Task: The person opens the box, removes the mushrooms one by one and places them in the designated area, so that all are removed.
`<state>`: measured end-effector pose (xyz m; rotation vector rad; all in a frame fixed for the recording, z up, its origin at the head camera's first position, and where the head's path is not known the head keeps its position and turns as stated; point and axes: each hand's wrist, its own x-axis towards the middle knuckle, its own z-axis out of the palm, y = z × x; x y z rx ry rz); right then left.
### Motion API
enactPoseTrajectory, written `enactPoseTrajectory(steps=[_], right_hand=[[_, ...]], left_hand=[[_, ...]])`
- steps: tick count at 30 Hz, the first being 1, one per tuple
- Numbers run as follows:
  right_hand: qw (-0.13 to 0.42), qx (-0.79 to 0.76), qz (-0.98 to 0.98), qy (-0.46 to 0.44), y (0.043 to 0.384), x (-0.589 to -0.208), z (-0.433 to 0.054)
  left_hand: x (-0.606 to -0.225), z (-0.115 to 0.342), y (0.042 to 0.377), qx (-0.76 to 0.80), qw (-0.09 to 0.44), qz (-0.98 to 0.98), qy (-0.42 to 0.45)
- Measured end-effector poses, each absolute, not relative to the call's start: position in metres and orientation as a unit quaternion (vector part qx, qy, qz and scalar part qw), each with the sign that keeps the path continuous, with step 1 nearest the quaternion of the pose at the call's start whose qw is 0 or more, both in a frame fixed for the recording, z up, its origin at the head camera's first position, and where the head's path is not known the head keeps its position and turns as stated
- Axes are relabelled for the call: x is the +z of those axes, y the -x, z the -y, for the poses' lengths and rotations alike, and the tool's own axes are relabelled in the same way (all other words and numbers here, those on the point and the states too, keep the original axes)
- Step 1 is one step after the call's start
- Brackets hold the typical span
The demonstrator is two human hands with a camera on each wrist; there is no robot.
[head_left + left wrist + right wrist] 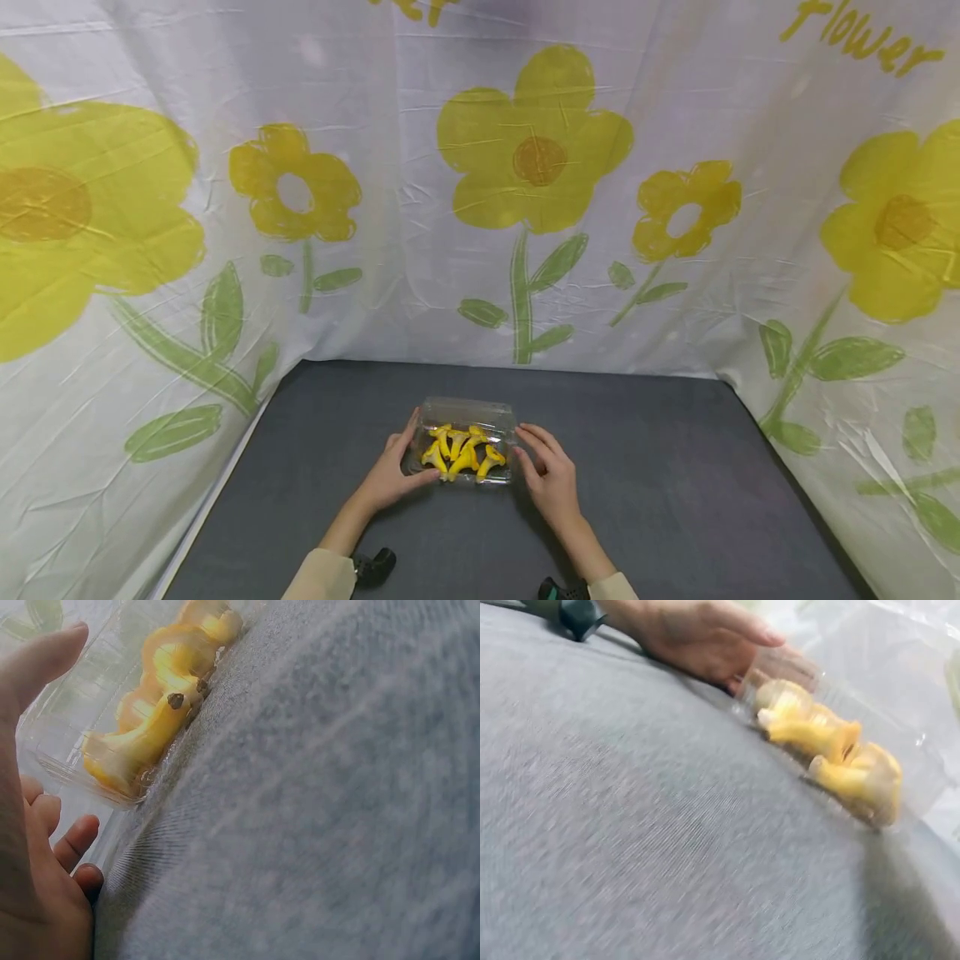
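A clear plastic clamshell box [468, 408] sits on the dark cloth, its transparent lid part rising behind several yellow trumpet-shaped mushrooms [465, 457]. My left hand [390, 471] is at the box's left end, thumb toward the front corner and fingers spread along the side. From the left wrist, that thumb overlaps the clear plastic while the other fingers are loosely bent beside the box's end. On the opposite side, my right hand [551, 475] has its fingertips right at the box's right edge, thumb and fingers apart. The right wrist view shows the mushrooms [862, 780] through the plastic wall.
Dark grey cloth [660, 500] covers the table around the box. White curtains [405, 250] printed with yellow flowers enclose the back and both sides. Dark bands [375, 568] sit at the wrists, beside light sleeves [322, 575].
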<state>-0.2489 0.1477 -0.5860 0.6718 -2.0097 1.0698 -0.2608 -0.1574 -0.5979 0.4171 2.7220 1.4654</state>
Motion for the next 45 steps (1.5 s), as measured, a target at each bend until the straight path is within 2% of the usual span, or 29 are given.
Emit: enactPoseTrajectory(steps=[6,15,24,35,42,45], right_hand=[[0.413,0.435,0.756,-0.262,0.259,-0.575,-0.143],[0.412,0.442,0.772,-0.199,0.284,-0.559,-0.134],[0.383,0.46,0.787,-0.147,0.311,-0.543,-0.127],[0.361,0.44,0.815,-0.11,0.333,-0.548,-0.118],[0.322,0.427,0.841,-0.081,0.346,-0.55,-0.117],[0.287,0.434,0.852,-0.06,0.35,-0.55,-0.116]], left_hand=[[-0.6,0.156,0.256,0.469,0.011,-0.872,-0.14],[-0.602,0.149,0.248,0.471,-0.016,-0.872,-0.132],[-0.602,0.147,0.246,0.473,-0.015,-0.874,-0.113],[-0.6,0.148,0.245,0.475,-0.016,-0.874,-0.105],[-0.601,0.15,0.245,0.478,-0.017,-0.871,-0.115],[-0.601,0.151,0.245,0.479,-0.016,-0.87,-0.118]])
